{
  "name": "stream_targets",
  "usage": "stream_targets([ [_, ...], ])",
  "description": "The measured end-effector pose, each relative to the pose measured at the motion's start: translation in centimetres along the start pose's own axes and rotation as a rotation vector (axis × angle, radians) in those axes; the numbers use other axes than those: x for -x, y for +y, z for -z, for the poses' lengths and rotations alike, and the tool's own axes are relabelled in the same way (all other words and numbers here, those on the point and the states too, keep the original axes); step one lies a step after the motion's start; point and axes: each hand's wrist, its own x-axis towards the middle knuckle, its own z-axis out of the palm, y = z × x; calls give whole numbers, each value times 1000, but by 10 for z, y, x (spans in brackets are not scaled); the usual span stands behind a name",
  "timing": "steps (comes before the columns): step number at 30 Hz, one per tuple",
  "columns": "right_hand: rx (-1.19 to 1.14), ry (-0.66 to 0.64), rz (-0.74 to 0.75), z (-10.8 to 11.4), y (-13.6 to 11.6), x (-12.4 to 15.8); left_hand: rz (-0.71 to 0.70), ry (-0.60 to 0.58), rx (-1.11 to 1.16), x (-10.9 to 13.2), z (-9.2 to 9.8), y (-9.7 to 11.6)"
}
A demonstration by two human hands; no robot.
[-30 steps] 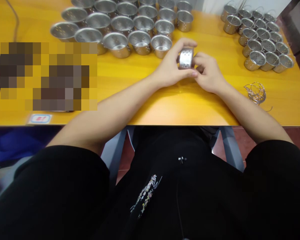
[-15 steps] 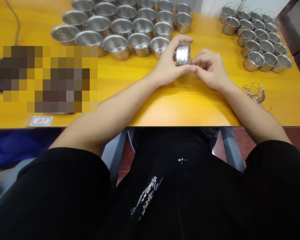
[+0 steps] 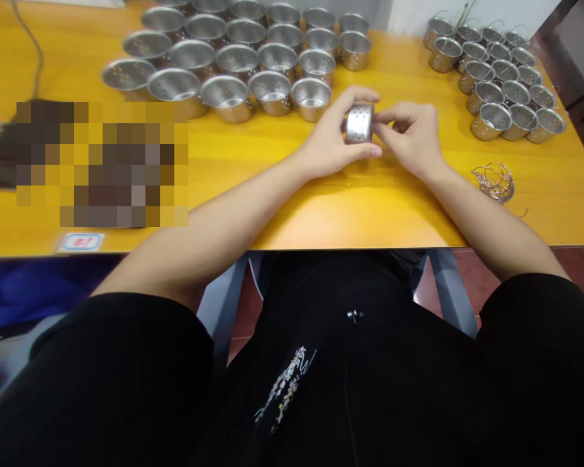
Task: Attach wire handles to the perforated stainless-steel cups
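Note:
My left hand (image 3: 331, 139) is closed around a small perforated metal cup (image 3: 359, 123) held on its side above the table, fingers over the top and thumb below. At the cup's right end, my right hand (image 3: 413, 137) pinches thumb and forefinger together against the edge. Whatever lies between those fingertips is too small or hidden to make out. To the right of my right forearm lies a tangled pile of thin bent wire handles (image 3: 495, 183) on the table.
Rows of similar perforated cups (image 3: 227, 97) stand upright at the back left. Cups with wire handles (image 3: 490, 122) are grouped at the back right. A small label card (image 3: 82, 242) lies at the front edge of the yellow table (image 3: 214, 194). A blurred-out area covers the left side.
My right thumb has come away from my left thumb, and the right fingertips now pinch higher at the cup's end. The cup stays in my left hand. The view has shifted slightly.

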Motion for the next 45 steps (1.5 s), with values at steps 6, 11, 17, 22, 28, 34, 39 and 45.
stream_targets([
  [6, 27, -113, -22, -5, -2, 4, -11, -38, -39, 2, 3, 6],
  [11, -144, -297, -107, 0, -5, 8, -30, 30, 25, 3, 0, -7],
  [17, -207, -413, -221, 3, -4, 8, -55, 30, 47, 3, -1, -12],
  [22, -243, -463, -207, 7, -10, 6, -58, 25, 55, 3, -3, -18],
  [28, -303, -575, -219, 22, -13, -1, -62, -22, 134, 5, -6, -12],
  [34, -336, -643, -173, 32, -6, -5, -20, -52, 159, 5, -8, -7],
  [39, -186, -512, -73, 27, -5, 1, -68, 7, 112, -2, -1, -24],
  [45, -112, -436, -83, 21, -3, 2, -73, 15, 78, -8, 4, -35],
])
